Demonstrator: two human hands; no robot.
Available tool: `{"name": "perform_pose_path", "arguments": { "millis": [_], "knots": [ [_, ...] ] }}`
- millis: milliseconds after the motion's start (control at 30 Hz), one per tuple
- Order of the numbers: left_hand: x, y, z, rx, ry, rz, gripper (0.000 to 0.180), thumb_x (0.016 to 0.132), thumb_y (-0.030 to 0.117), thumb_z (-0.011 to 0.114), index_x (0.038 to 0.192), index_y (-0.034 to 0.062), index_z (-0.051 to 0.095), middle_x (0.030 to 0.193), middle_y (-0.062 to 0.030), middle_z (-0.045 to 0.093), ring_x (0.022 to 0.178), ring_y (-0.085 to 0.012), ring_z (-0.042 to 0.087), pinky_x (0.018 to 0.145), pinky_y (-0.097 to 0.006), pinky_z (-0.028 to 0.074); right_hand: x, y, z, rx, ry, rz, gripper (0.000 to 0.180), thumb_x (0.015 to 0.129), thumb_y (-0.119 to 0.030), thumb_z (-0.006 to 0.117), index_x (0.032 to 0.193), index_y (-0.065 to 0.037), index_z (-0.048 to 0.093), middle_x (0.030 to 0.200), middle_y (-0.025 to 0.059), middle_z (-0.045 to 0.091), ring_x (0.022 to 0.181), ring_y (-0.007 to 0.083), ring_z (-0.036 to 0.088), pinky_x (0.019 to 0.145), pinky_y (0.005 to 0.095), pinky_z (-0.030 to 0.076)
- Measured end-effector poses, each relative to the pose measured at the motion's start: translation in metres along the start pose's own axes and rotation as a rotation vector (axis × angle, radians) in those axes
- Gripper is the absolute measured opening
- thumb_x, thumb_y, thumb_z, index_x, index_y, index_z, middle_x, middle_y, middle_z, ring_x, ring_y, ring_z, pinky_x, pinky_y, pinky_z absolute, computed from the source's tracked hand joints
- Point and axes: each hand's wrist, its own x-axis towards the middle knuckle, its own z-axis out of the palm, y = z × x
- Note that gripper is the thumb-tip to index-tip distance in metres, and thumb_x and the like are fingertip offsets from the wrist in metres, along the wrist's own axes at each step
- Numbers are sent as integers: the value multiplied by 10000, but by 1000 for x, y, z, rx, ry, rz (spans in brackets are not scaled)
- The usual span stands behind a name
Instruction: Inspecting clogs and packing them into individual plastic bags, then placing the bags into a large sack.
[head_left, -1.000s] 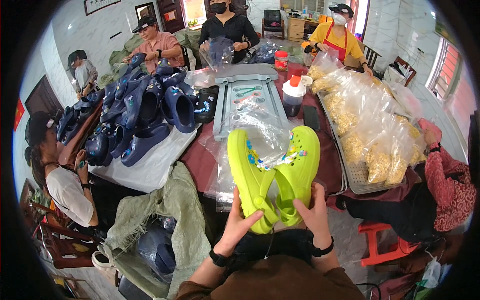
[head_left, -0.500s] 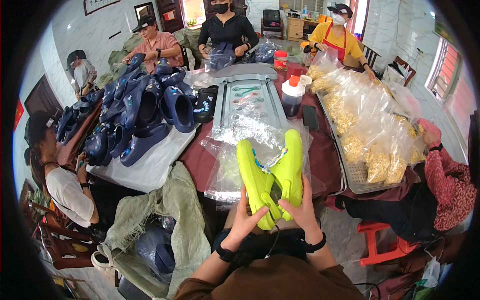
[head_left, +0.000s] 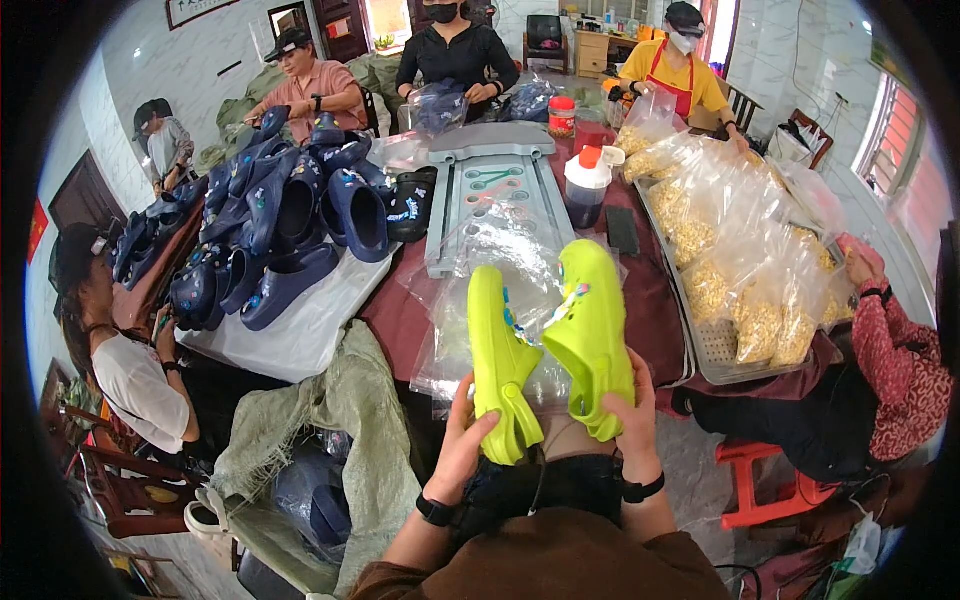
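Note:
Two lime-green clogs with small coloured charms are held up in front of me, toes pointing away. My left hand (head_left: 463, 435) grips the left clog (head_left: 490, 350) near its heel, the thumb on its side. Around the heel part of the right clog (head_left: 592, 345) my right hand (head_left: 632, 405) is closed, thumb toward its opening. The two clogs are slightly apart and tilted. Just beyond and beneath them, clear plastic bags (head_left: 450, 335) lie on the table, partly over a grey plastic board (head_left: 500, 205).
A heap of navy clogs (head_left: 290, 215) covers the table's left. At right a metal tray (head_left: 715, 360) carries bags of yellow pieces (head_left: 755, 325). A bottle of dark liquid (head_left: 585, 190) stands behind the dark slab (head_left: 622, 232). An open woven sack (head_left: 370, 420) sits lower left. Several co-workers surround the table.
The two clogs have moved apart and turned, the right one lifted and tilted, showing more of its upper and opening. My hands have spread slightly, still gripping.

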Motion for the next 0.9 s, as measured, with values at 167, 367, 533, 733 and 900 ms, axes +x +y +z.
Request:
{"name": "perform_pose_path", "arguments": {
  "millis": [167,367,533,733,900],
  "knots": [
    [-1,-7,-29,-322,-53,-67,684,958,340,558,1519,7,350,1441,-146,521,1291,-264,541,1089,-376,425,-6,5,-7,517,57,57,650,893,-202,612,1471,-1,393,1436,137,515,1303,248,531,1076,376,437],
    [-9,-2,-36,-477,34,-88,623,931,458,506,1356,5,549,1301,-182,636,1146,-312,635,1017,-434,493,-14,33,-28,842,40,183,497,960,-373,484,1299,-29,601,1266,130,660,1146,276,640,984,413,515],
    [2,-30,-41,-738,29,-116,821,934,579,469,1530,28,343,1487,-292,425,1229,-429,549,1032,-512,480,-24,27,-9,1004,-60,171,492,963,-421,456,1216,-53,663,1214,125,690,1092,293,663,932,433,545],
    [7,-28,-31,-736,-71,-84,948,905,653,485,1566,14,252,1518,-329,358,1280,-473,494,1036,-546,471,-25,31,-8,962,-71,178,547,924,-356,436,1319,-14,598,1231,170,680,1097,288,676,954,432,555],
    [-1,-42,-55,-825,90,-57,901,893,635,503,1514,-3,366,1475,-248,471,1198,-414,579,1022,-507,486,-23,30,-7,991,-83,221,552,937,-462,419,1131,-24,693,1159,133,711,1037,275,680,908,413,555]
  ]
}}
